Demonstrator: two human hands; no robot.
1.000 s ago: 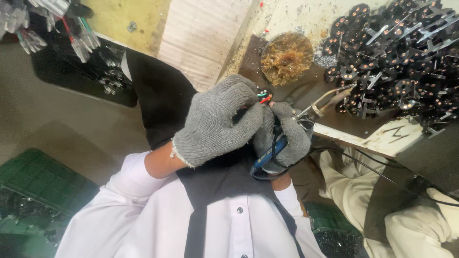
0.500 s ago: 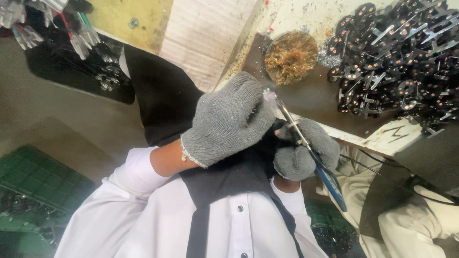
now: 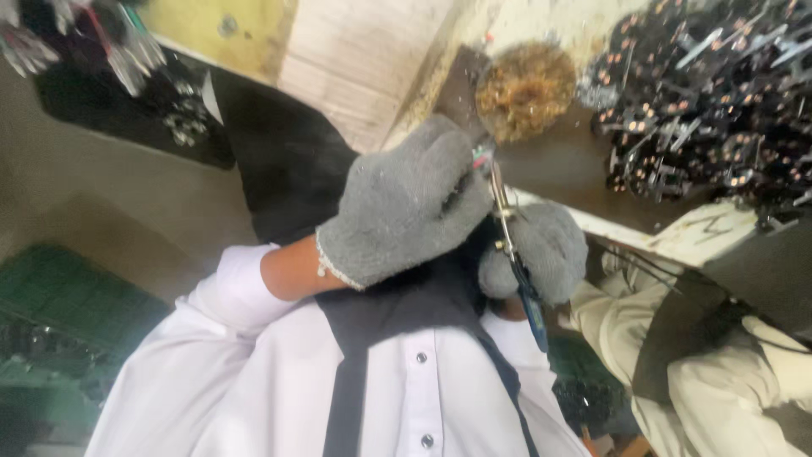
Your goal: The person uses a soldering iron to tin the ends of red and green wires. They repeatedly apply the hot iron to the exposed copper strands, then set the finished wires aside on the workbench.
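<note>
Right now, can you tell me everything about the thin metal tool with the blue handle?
The thin metal tool with the blue handle looks like slim pliers or snips, with shiny grey metal up top and blue grips below. It stands nearly upright, tip up. The right grey knitted glove grips its middle. Its tip meets a small red and green piece pinched by the left grey knitted glove.

Rough grey knitted cloth gloves (image 3: pixel 406 203) cover both hands; the thin pliers (image 3: pixel 507 237) show shiny metal jaws, glossy blue plastic handles; smooth white cotton shirt (image 3: pixel 279 389).

Head view — steeply down, close over chest
</note>
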